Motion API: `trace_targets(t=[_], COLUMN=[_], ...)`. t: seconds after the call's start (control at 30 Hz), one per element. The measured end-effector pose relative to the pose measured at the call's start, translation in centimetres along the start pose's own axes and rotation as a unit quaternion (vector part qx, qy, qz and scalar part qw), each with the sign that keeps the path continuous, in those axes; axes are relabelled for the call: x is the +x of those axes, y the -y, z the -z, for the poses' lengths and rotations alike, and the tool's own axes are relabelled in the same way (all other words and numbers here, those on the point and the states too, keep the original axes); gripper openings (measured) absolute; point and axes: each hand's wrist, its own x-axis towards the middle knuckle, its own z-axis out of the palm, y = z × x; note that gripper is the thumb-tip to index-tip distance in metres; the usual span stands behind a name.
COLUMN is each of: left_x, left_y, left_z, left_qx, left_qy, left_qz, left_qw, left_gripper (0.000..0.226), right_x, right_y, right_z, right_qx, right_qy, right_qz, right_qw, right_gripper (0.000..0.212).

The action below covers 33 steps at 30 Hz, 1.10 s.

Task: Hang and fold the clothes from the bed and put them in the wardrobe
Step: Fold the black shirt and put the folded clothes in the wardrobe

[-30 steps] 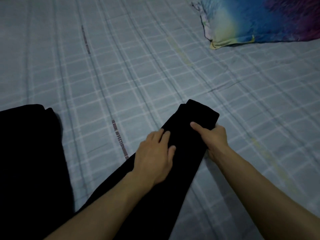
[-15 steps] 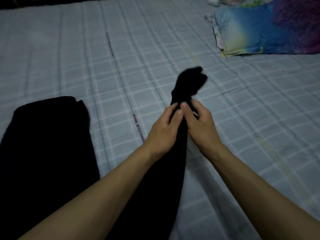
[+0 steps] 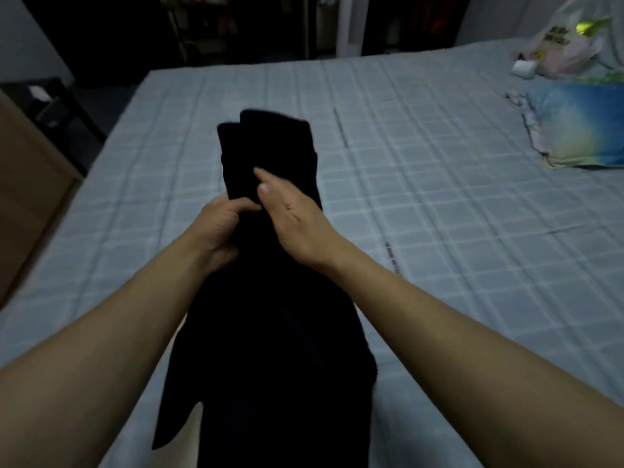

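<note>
A long black garment (image 3: 270,332) is held up in front of me above the bed (image 3: 439,231), its folded upper end sticking up past my fingers and its lower part hanging toward me. My left hand (image 3: 216,228) grips the garment from the left with curled fingers. My right hand (image 3: 290,214) holds it from the right, thumb pressed on the front of the cloth and fingers behind it. The bed has a pale blue checked sheet.
A blue, yellow and purple pillow (image 3: 580,126) lies at the bed's right side, with a plastic bag (image 3: 564,45) behind it. A light wooden panel (image 3: 30,184) stands at the left edge. Dark furniture fills the background beyond the bed.
Both hands lifted the black garment off the sheet and raised it upright. My view tilted up, so the room beyond the bed shows and the other black garment at left is out of view.
</note>
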Motion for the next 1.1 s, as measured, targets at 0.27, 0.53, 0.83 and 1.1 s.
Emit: trace_targets(t=[0.27,0.53,0.83,1.1], left_x=[-2.3,-4.9,-9.6,-21.6], left_y=[13.4,20.0,20.5,23.8], left_z=[8.9,10.1,11.0,15.0], left_qx=[0.498,0.745,0.745,0.739], left_qy=[-0.117,0.084,0.083,0.102], left_qz=[-0.048,-0.152,-0.135,-0.133], left_qw=[0.858,0.644,0.648,0.652], left_gripper=[0.06,0.071,0.064,0.069], right_x=[-11.3,-15.7,-19.1,-29.4], right_y=[-9.0,-13.0,-10.5,-7.8], right_z=[-6.6,-12.2,-11.1,-12.0], right_qx=[-0.351,-0.422,-0.411,-0.419], right_qy=[0.16,0.161,0.203,0.185], right_qz=[-0.055,-0.064,-0.059,-0.036], right_qw=[0.921,0.89,0.887,0.888], right_gripper=[0.06,0.065,0.072,0.077])
